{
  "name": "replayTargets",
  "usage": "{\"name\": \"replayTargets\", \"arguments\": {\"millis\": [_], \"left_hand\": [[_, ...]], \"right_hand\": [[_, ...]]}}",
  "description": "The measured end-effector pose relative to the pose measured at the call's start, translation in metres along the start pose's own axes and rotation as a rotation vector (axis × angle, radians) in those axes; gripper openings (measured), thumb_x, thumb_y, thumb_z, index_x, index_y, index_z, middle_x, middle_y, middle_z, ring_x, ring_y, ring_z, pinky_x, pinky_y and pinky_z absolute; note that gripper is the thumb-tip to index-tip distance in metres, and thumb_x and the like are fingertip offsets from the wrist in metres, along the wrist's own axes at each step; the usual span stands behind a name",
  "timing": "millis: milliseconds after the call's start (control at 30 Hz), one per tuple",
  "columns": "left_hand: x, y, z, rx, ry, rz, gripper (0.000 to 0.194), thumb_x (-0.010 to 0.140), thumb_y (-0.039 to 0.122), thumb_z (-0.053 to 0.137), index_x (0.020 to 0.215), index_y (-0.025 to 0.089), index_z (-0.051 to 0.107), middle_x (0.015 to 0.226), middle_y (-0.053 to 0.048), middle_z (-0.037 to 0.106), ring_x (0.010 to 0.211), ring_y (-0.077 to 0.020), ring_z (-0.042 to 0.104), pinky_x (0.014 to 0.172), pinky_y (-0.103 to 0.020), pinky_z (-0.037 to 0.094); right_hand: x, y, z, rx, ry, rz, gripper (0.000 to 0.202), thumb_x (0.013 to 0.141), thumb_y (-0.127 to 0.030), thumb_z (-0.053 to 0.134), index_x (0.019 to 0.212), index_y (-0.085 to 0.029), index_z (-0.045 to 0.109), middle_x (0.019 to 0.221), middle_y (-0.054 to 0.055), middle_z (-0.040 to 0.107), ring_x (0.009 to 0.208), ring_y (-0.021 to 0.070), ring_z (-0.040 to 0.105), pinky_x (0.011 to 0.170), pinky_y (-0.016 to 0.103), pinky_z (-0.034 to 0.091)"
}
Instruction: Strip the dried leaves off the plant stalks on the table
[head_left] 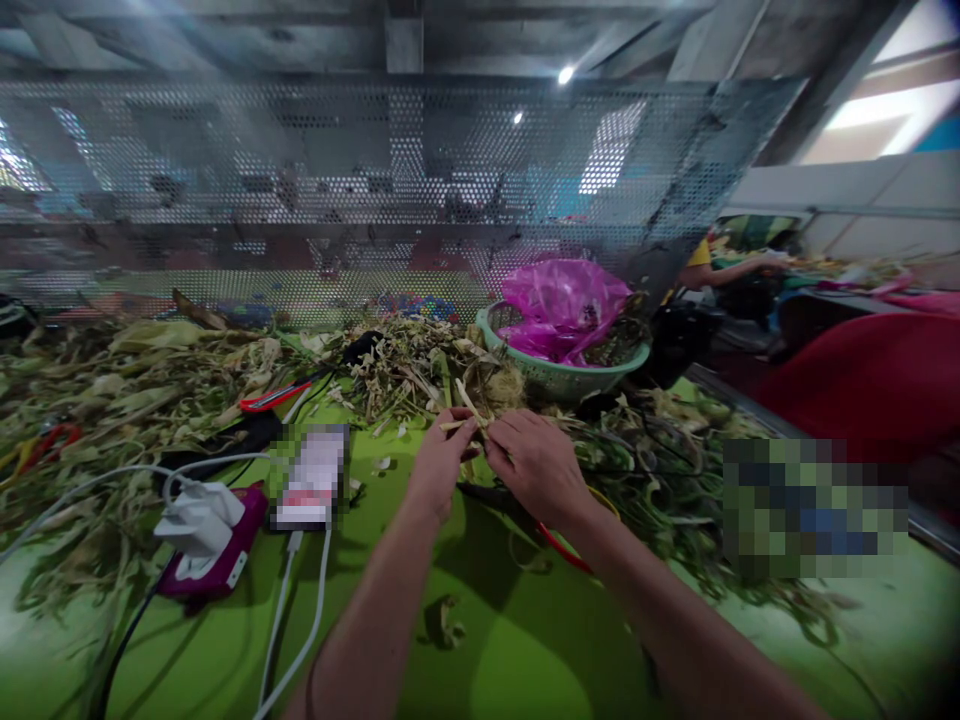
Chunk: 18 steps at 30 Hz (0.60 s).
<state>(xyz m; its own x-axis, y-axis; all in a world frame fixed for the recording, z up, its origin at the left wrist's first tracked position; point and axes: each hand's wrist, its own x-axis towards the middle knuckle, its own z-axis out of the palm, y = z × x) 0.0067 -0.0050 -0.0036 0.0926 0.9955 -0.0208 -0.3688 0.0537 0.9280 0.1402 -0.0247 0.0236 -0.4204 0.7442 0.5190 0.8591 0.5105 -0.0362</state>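
At twelve o'clock, left hand (437, 462) and right hand (538, 468) pinch thin, pale, dry plant stalks (466, 395), likely needing steady fingertips.

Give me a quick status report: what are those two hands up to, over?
Left hand and right hand close together, pinching pale dried plant strips. Red-handled tool lies beneath the right wrist.

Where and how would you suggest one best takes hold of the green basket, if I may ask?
I would grip its rim two-handed, left and right, coming from the near side. The rim is rounded and stands proud of the dried plant matter around it; the pink bag looks too soft to lift by.
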Motion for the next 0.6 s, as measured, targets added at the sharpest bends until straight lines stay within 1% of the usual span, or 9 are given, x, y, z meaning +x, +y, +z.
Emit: {"name": "replayTargets", "arguments": {"millis": [100, 167, 300, 367, 467, 600], "left_hand": [[0.0019, -0.0024, -0.0015, 0.051, -0.014, 0.073, 0.026, 0.070, 0.039, 0.068, 0.086, 0.020, 0.060, 0.077, 0.000, 0.058, 0.071, -0.0110, 0.052, 0.068, -0.023, 0.045], [0.0018, -0.0026, -0.0018, 0.056, -0.038, 0.092, 0.026, 0.072, 0.040, 0.067, 0.088, 0.020, 0.060, 0.077, 0.000, 0.058, 0.072, -0.0108, 0.052, 0.069, -0.023, 0.045], [-0.0005, 0.0001, 0.0002, -0.013, -0.054, 0.021, 0.030, 0.071, 0.041, 0.067, 0.090, 0.019, 0.059, 0.079, -0.001, 0.060, 0.074, -0.0117, 0.055, 0.070, -0.025, 0.046], [-0.0010, 0.0013, 0.0015, -0.056, -0.057, -0.007, 0.031, 0.069, 0.040, 0.070, 0.088, 0.018, 0.059, 0.078, -0.001, 0.061, 0.074, -0.0120, 0.056, 0.073, -0.026, 0.047], [-0.0001, 0.0018, 0.0029, -0.091, -0.044, 0.012, 0.031, 0.065, 0.036, 0.073, 0.085, 0.015, 0.062, 0.080, -0.003, 0.065, 0.076, -0.0129, 0.058, 0.078, -0.027, 0.046], [0.0005, 0.0016, 0.0036, -0.152, -0.002, 0.009, 0.032, 0.062, 0.035, 0.076, 0.082, 0.014, 0.065, 0.078, -0.003, 0.066, 0.073, -0.0128, 0.058, 0.075, -0.026, 0.045]], "right_hand": [[0.0008, 0.0019, 0.0003, 0.115, -0.014, 0.044, 0.021, 0.085, -0.017, 0.045, 0.065, -0.019, 0.050, 0.071, 0.004, 0.056, 0.071, 0.0168, 0.048, 0.067, 0.028, 0.033], [0.0013, 0.0025, 0.0008, 0.195, -0.021, 0.072, 0.022, 0.085, -0.017, 0.044, 0.064, -0.020, 0.048, 0.069, 0.003, 0.054, 0.070, 0.0163, 0.047, 0.066, 0.027, 0.033], [0.0017, 0.0029, 0.0018, 0.278, -0.045, 0.094, 0.023, 0.086, -0.019, 0.042, 0.062, -0.020, 0.043, 0.067, 0.002, 0.051, 0.068, 0.0162, 0.047, 0.064, 0.027, 0.033], [0.0018, 0.0026, 0.0019, 0.293, -0.057, 0.090, 0.023, 0.086, -0.019, 0.042, 0.063, -0.020, 0.043, 0.067, 0.002, 0.051, 0.067, 0.0159, 0.046, 0.064, 0.027, 0.033], [0.0023, 0.0014, 0.0011, 0.315, -0.069, 0.072, 0.023, 0.086, -0.018, 0.042, 0.063, -0.020, 0.043, 0.066, 0.002, 0.050, 0.066, 0.0153, 0.045, 0.063, 0.027, 0.033], [0.0035, -0.0014, -0.0004, 0.336, -0.086, 0.065, 0.025, 0.085, -0.017, 0.042, 0.061, -0.020, 0.041, 0.064, 0.001, 0.049, 0.066, 0.0145, 0.045, 0.063, 0.026, 0.032]]}}
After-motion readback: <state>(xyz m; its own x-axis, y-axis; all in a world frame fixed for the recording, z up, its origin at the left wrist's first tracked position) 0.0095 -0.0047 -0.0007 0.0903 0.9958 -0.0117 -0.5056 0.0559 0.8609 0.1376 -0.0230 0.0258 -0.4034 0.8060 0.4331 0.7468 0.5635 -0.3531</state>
